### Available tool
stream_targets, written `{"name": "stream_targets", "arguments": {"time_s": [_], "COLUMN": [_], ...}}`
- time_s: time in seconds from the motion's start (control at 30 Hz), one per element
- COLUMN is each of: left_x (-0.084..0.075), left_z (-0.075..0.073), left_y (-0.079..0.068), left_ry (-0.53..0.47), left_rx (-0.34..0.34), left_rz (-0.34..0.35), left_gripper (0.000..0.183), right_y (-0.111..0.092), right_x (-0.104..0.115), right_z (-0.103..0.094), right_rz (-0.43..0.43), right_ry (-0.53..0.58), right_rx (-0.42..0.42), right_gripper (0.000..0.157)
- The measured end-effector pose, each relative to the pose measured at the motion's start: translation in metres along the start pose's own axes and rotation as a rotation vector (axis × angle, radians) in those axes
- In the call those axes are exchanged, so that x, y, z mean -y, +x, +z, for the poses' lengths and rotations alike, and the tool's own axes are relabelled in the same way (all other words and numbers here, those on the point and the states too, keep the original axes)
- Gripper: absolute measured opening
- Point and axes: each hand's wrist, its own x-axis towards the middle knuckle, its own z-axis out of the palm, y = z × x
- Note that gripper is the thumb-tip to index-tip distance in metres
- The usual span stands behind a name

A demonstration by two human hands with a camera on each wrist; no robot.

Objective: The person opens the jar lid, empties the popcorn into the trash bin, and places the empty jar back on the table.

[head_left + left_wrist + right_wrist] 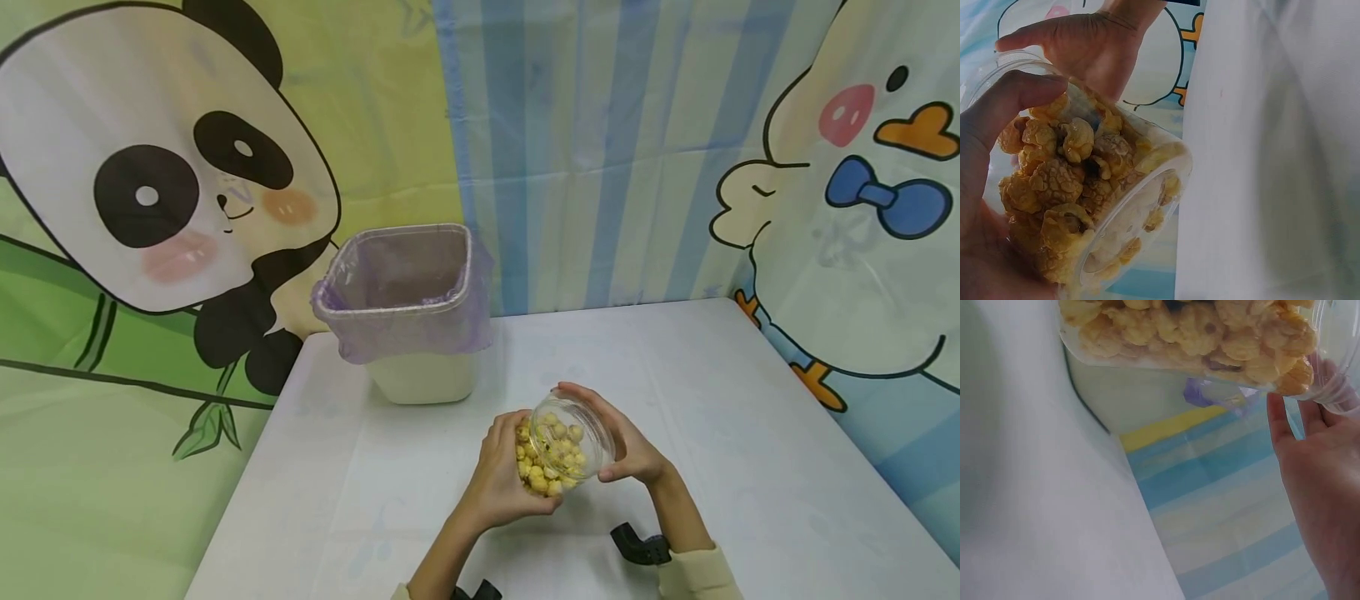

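A clear jar of yellow popcorn is held tilted above the table, its base toward the lower left and its rim end toward the upper right. My left hand grips the jar's body near the base; the left wrist view shows the thumb lying across its side. Around the clear rim end curl the fingers and thumb of my right hand. In the right wrist view these fingertips touch the jar's neck. Whether a clear lid sits on the rim, I cannot tell.
A pale bin with a purple liner bag stands at the table's back left. The white table meets a striped cloth behind it. A printed panda cloth hangs left and a printed duck cloth right.
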Motion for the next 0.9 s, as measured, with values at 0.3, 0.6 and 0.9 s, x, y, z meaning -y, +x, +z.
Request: {"name": "stream_targets", "arguments": {"time_s": [0.3, 0.6, 0.9], "left_x": [-0.001, 0.002, 0.003], "left_z": [-0.002, -0.003, -0.004], "left_y": [0.0, 0.003, 0.002], "left_ry": [0.079, 0.087, 0.094], "left_rx": [-0.046, -0.052, -0.062], "left_rz": [0.023, 0.006, 0.005], "left_gripper": [0.102, 0.103, 0.103], "right_y": [-0.024, -0.069, -0.105], "right_x": [0.006, -0.003, -0.027], "right_z": [-0.022, -0.064, -0.078], "right_rz": [0.012, 0.365, 0.608], "right_ry": [-0.179, -0.506, -0.675], "right_rx": [-0.336, -0.612, -0.679], "right_gripper": [0.096, 0.099, 0.102]}}
